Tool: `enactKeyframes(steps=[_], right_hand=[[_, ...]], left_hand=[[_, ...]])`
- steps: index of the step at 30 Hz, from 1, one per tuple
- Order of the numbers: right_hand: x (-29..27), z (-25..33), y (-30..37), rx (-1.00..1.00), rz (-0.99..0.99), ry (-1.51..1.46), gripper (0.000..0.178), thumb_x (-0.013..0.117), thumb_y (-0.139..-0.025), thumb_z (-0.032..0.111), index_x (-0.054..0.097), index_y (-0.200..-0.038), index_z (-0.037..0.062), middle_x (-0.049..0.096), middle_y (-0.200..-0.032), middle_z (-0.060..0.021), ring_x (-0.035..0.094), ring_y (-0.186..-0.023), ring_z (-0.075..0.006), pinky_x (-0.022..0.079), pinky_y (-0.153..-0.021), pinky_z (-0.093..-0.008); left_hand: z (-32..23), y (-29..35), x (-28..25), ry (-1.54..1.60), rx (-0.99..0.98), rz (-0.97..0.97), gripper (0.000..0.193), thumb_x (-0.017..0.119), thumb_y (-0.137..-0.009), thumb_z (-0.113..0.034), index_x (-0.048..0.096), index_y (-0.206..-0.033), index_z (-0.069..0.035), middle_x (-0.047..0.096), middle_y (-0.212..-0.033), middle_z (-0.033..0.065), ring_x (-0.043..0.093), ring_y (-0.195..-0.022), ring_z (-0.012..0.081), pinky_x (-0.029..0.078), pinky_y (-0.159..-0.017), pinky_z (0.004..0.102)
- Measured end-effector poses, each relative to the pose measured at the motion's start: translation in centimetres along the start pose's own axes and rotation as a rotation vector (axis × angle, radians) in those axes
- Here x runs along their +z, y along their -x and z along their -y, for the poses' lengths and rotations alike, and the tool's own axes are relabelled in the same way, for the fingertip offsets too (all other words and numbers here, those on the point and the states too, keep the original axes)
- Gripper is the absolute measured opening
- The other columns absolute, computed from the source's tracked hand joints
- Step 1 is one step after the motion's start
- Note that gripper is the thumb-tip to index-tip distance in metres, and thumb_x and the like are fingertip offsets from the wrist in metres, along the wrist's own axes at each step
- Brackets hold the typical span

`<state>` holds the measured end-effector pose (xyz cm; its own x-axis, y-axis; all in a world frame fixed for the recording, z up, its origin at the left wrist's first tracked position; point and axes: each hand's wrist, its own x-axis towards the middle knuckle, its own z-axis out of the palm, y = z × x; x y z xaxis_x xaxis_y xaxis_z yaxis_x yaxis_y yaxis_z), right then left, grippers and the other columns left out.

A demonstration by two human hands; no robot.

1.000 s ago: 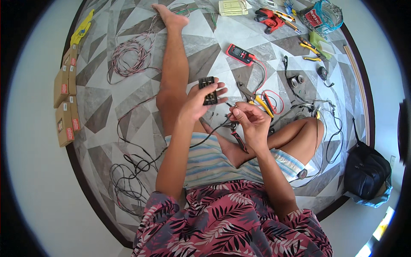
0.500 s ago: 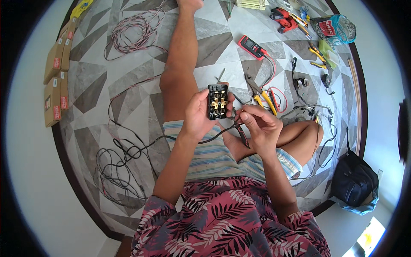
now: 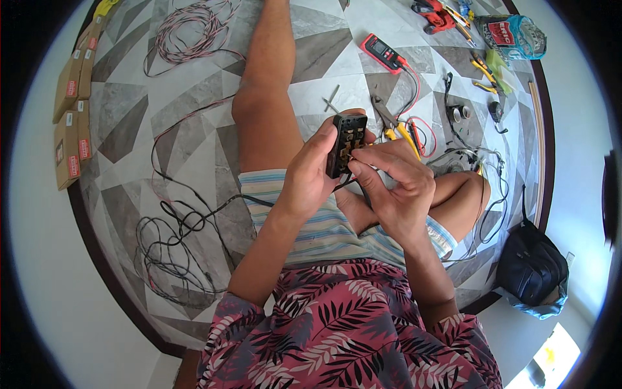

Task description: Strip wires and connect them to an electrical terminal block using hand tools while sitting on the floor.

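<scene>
A tangle of dark cable [image 3: 175, 253] lies well left of the black block [image 3: 341, 146]; a dark bag [image 3: 531, 266] sits well right of it, nearer the person. The left hand [image 3: 311, 175] has its fingers curled firmly around the block. The right hand [image 3: 398, 185] pinches, thumb and forefinger together, at the block's face. A red meter [image 3: 383, 53] and, nearer, pliers [image 3: 406, 135] lie beyond it. Uncovered, the block seems only part-wired; what looks like a wire end [image 3: 351, 159] meets its brass contacts, any fastening hidden.
</scene>
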<state>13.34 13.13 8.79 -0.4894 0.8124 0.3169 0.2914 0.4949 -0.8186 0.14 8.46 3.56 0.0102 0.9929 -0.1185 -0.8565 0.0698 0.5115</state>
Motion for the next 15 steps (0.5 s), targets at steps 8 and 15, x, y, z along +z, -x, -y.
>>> enactKeyframes(steps=[8,15], right_hand=[[-0.2,0.1,0.1,0.031,-0.001,0.033,0.019,0.076,-0.07,-0.003,0.072,-0.087,0.0034,0.069,-0.082,-0.0089,0.063,-0.074,-0.0226,0.051,-0.069,-0.0314],[-0.2,-0.5,0.1,-0.012,-0.008,-0.01,0.019,0.075,-0.07,-0.005,0.072,-0.087,0.0025,0.069,-0.082,-0.0088,0.064,-0.075,-0.023,0.052,-0.072,-0.0322]], left_hand=[[0.0,-0.1,1.0,-0.098,0.024,-0.04,0.05,0.026,-0.103,-0.031,0.038,-0.138,0.002,0.057,-0.118,0.0131,0.055,-0.109,0.0184,0.041,-0.097,0.0321],[0.2,-0.2,1.2,-0.179,0.013,-0.055,0.049,0.027,-0.103,-0.032,0.039,-0.138,0.002,0.058,-0.117,0.0125,0.055,-0.108,0.0182,0.041,-0.096,0.0314]])
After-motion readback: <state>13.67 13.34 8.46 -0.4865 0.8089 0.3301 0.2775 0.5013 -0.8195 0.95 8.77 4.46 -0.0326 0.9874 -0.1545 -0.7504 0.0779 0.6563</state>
